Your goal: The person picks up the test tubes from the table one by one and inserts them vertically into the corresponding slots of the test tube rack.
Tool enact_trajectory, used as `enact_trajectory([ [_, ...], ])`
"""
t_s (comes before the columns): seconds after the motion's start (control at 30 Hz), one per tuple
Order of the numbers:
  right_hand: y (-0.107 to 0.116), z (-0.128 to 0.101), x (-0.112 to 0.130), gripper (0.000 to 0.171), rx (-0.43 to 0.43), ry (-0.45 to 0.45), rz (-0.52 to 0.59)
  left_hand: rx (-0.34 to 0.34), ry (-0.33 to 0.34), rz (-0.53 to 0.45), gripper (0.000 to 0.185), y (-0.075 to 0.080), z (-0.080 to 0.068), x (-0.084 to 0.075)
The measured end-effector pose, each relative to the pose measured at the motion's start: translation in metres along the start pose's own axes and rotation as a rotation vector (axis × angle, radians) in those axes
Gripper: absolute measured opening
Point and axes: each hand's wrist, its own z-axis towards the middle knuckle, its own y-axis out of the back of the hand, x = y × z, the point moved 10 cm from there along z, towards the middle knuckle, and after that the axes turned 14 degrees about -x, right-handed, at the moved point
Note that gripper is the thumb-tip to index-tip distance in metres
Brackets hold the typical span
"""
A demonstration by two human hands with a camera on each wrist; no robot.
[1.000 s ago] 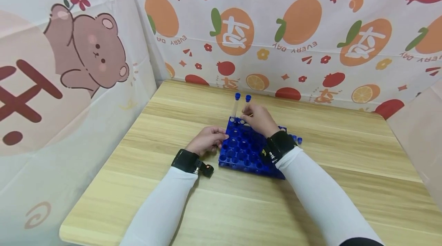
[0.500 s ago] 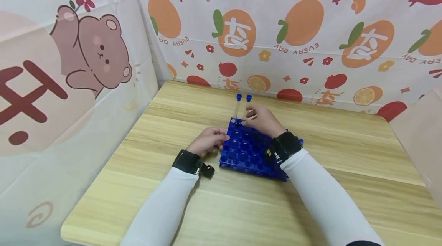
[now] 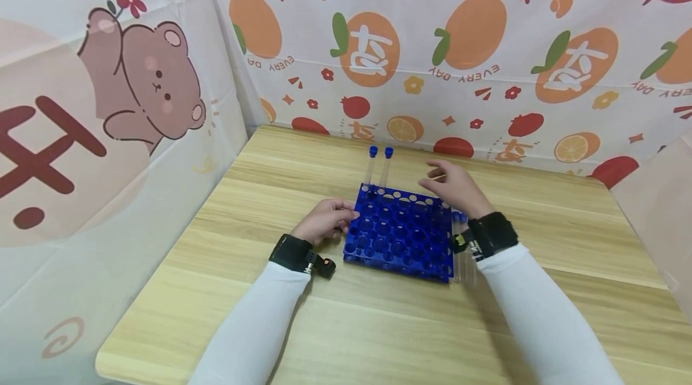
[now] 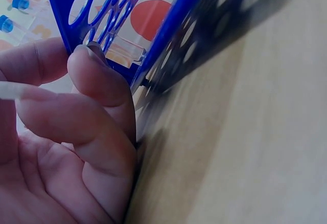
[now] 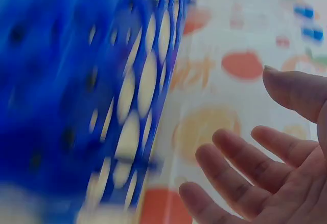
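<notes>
The test-tube rack, blue and full of round holes, lies flat on my tabletop, two blue-capped tubes upright at its far left corner. My left hand grips its left edge; my right hand hovers empty.

Left wrist: fingers curl against the rack.

Right wrist: fingers spread loosely beside the blurred rack.

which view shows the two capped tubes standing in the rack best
Head view: both tubes stand upright at the blue rack's far left corner. Left wrist view catches them small at the edge; right wrist view shows only blurred blue caps.
</notes>
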Motion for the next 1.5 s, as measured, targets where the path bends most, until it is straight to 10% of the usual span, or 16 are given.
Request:
enact_trajectory([
  [0.23,0.037,-0.016,-0.079,0.078,-0.01,-0.143,-0.072,-0.009,-0.002,0.008,0.02,0.001,-0.001,-0.001],
  [0.5,0.023,-0.039,-0.136,0.087,0.17,-0.294,-0.073,-0.008,-0.009,0.01,0.022,0.001,0.001,0.0],
  [1.5,0.008,-0.068,-0.124,0.082,0.092,-0.167,-0.12,-0.007,-0.003,-0.007,0.02,-0.001,0.002,-0.001],
])
